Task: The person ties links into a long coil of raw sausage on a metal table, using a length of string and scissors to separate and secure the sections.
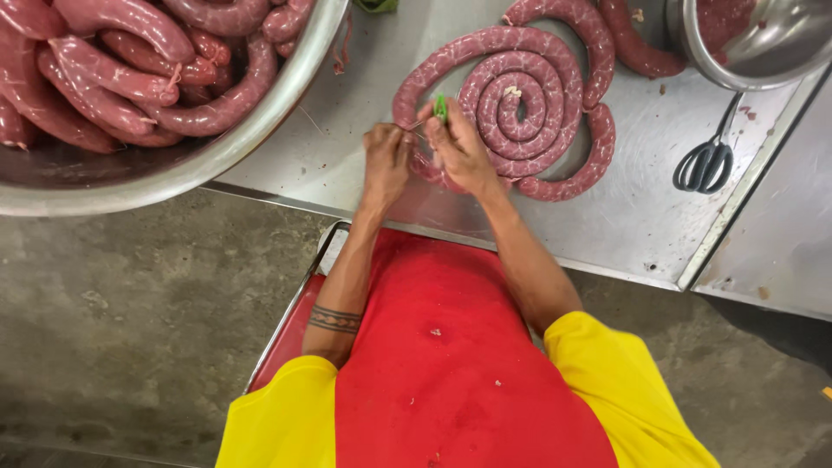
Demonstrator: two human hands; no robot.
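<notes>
A long raw sausage (520,104) lies coiled in a spiral on the steel table (624,217). My left hand (386,160) and my right hand (459,152) meet at the coil's near left end. Both pinch a thin pale string (416,126) pulled tight between them against the sausage. My right hand also grips a small green object (440,107) between its fingers. The sausage end under my hands is mostly hidden.
A large steel bowl (260,130) at the upper left holds several tied sausage links (130,69). A second steel bowl (763,52) sits at the top right. Black scissors (706,160) lie right of the coil. A concrete floor lies below the table's edge.
</notes>
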